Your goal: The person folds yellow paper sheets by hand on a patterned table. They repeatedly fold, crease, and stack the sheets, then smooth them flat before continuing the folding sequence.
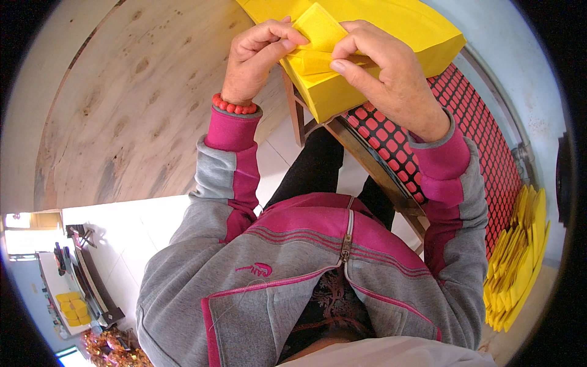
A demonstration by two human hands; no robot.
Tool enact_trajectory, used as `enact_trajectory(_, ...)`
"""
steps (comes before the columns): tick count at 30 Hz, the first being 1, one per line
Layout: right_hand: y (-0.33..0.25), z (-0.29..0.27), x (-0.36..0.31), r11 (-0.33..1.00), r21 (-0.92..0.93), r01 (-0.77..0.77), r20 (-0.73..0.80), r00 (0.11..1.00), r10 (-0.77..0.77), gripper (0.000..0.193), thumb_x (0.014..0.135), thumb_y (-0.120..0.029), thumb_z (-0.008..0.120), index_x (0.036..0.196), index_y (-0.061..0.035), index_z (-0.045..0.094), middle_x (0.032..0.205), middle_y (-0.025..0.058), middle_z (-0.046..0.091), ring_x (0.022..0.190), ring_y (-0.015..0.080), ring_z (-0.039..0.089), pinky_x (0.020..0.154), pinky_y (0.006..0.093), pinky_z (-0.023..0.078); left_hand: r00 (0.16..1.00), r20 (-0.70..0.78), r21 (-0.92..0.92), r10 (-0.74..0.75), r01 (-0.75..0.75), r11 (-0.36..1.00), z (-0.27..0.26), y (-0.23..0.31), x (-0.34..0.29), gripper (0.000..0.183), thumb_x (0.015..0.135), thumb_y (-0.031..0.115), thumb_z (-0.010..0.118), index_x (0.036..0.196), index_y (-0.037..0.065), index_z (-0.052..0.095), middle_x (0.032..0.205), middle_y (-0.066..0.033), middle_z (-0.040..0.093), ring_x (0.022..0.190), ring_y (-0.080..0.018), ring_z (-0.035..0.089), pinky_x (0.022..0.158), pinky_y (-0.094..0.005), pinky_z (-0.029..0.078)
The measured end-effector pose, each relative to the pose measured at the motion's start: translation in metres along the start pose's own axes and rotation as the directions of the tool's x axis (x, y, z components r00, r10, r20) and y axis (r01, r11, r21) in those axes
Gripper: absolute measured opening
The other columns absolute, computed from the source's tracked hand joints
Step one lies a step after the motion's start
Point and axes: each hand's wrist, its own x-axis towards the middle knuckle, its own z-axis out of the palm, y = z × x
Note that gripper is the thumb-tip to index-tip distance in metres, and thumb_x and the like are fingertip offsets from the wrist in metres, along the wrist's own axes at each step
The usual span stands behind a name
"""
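Nearest: grey-and-magenta jacket (306, 244), sleeves reaching forward, dark-trousered legs (318, 162) beyond its hem. Red bead bracelet (234, 107) sat on the left wrist at the cuff's edge.

Left hand (263, 58) grasped the left edge of a folded yellow piece (319, 29) between thumb and fingers. Right hand (388, 73) pinched the same piece near its lower right side, thumb forward, some fingertips hidden. The piece stood tilted up between the hands, over the near end of a large yellow block (416, 27); whether solid or stacked, could not tell. The block's near corner jutted toward the wearer, just past a wooden frame (373, 159).

Right of the frame, a red-and-black patterned surface (477, 116) ran under the block and up to the pale blue wall (520, 79), which bounded that side. A fanned stack of yellow pieces (516, 263) stood at its lower right end, well apart from the right hand.

Left: broad plywood board (140, 116), its edge near the left forearm, giving width sideways. Tiled floor (278, 150) showed in the gap between board and frame.

Farthest: small table (52, 278) bearing a yellow bundle (73, 309).
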Motion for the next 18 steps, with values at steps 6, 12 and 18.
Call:
enact_trajectory(6, -0.0006, 0.0012, -0.0017, 0.999, 0.040, -0.034, 0.000, 0.999, 0.034, 0.013, 0.092, -0.009, 0.066, 0.096, 0.0002, 0.059, 0.105, 0.0148, 0.062, 0.097, 0.0279, 0.062, 0.087, 0.0323, 0.048, 0.996, 0.072, -0.052, 0.049, -0.045, 0.998, -0.0061, -0.0016, -0.0016, 0.014, 0.092, 0.005, 0.062, 0.101, 0.005, 0.072, 0.096, -0.0012, 0.072, 0.095, -0.0109, 0.065, 0.121, -0.0425, 0.028)
enact_trajectory(12, -0.0002, 0.0052, -0.0006, 0.998, 0.064, -0.015, -0.057, 0.998, 0.019, 0.014, 0.089, -0.008, 0.069, 0.094, -0.0004, 0.058, 0.100, 0.0141, 0.061, 0.093, 0.0275, 0.062, 0.083, 0.0333, 0.048, 0.999, 0.048, 0.003, -0.016, 0.016, 1.000, -0.0045, -0.0010, -0.0024, 0.007, 0.089, 0.006, 0.070, 0.096, 0.005, 0.070, 0.096, -0.0002, 0.071, 0.095, -0.0094, 0.065, 0.120, -0.0412, 0.030)
enact_trajectory(18, 0.0006, 0.0041, -0.0004, 0.996, 0.093, -0.003, -0.082, 0.997, 0.010, 0.016, 0.087, -0.006, 0.071, 0.095, -0.0010, 0.058, 0.109, 0.0143, 0.062, 0.098, 0.0249, 0.062, 0.087, 0.0323, 0.048, 0.993, -0.039, -0.111, -0.108, 0.103, 0.988, 0.0029, 0.0024, -0.0032, 0.010, 0.093, 0.005, 0.070, 0.101, 0.005, 0.064, 0.098, 0.0003, 0.070, 0.095, -0.0066, 0.063, 0.114, -0.0340, 0.037)
